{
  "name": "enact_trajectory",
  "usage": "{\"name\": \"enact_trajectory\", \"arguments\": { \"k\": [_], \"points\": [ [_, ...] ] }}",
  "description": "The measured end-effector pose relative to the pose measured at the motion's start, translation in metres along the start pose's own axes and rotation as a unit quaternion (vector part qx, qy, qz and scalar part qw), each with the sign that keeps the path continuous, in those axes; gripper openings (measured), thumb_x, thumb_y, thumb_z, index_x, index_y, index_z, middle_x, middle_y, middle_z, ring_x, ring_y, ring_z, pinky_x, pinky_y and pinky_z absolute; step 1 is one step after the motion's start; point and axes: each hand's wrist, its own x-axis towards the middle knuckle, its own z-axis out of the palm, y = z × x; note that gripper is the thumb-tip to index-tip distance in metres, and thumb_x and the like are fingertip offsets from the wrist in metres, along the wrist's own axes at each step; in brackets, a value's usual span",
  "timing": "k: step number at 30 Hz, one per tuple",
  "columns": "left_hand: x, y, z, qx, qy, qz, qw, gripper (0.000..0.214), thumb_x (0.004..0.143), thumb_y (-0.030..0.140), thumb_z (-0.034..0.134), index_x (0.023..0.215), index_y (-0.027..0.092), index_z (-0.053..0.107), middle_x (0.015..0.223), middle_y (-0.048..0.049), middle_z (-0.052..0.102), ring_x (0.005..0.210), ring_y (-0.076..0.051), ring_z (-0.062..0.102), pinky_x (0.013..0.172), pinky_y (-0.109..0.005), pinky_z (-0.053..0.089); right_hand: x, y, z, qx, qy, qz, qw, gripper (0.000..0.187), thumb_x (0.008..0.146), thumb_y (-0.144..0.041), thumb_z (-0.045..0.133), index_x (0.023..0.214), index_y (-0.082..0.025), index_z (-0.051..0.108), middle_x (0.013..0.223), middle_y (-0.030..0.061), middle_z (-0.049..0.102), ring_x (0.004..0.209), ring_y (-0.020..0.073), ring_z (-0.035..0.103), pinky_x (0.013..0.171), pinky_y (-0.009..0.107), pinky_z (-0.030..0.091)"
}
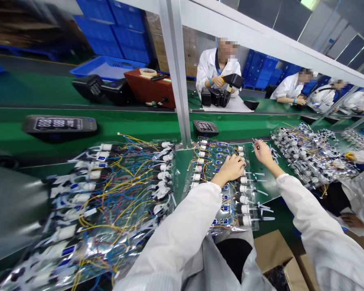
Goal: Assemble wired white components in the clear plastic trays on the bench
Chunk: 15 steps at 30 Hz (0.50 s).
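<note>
In the head view, a clear plastic tray (186,178) lies in front of me with rows of small white cylindrical parts (244,199). These have black ends, blue boards, coloured wires and pale tubes sticking out to the right. My left hand (231,167) rests over the tray's right column, fingers bent down onto the parts; what lies under the fingertips is hidden. Just beyond the tray's right edge, my right hand (263,152) is closed in a pinch, with a thin whitish tube (255,140) at its fingertips.
More wired parts in trays (118,194) spread out at left, and a heap of similar parts (309,151) lies at right. Black display units (60,126) stand on the green bench behind a metal post (183,93). A cardboard box (274,250) is below; co-workers sit across and at right.
</note>
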Motion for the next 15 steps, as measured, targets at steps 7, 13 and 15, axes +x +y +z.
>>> {"name": "enact_trajectory", "arguments": {
  "k": [7,13,15],
  "points": [
    [0.001,0.000,0.000,-0.006,0.051,-0.069,0.996,0.021,0.101,0.037,0.061,0.102,0.020,0.072,0.137,-0.0148,0.057,0.126,-0.033,0.049,0.104,-0.049,0.045,-0.031,-0.014,-0.018,0.225,0.047,0.056,0.972,0.032,0.093,-0.051,0.056,0.106,-0.025,0.069,0.100,0.0095,0.077,0.087,0.0254,0.071,0.077,0.043,0.060],
    [0.002,-0.002,0.005,-0.009,-0.001,-0.009,1.000,0.028,0.097,0.015,0.057,0.113,0.030,0.075,0.131,-0.0087,0.067,0.128,-0.031,0.049,0.106,-0.052,0.038,-0.056,-0.032,-0.017,0.419,0.037,0.114,0.900,0.029,0.085,-0.051,0.078,0.100,-0.028,0.069,0.102,0.0040,0.076,0.089,0.0195,0.072,0.077,0.035,0.064],
    [0.003,-0.002,0.007,-0.007,-0.011,-0.008,1.000,0.029,0.097,0.015,0.057,0.113,0.030,0.076,0.124,-0.0091,0.070,0.124,-0.031,0.051,0.105,-0.053,0.038,-0.060,-0.040,-0.010,0.422,0.024,0.126,0.898,0.031,0.085,-0.055,0.080,0.094,-0.027,0.069,0.093,0.0033,0.075,0.080,0.0176,0.070,0.073,0.034,0.064]
  ]
}}
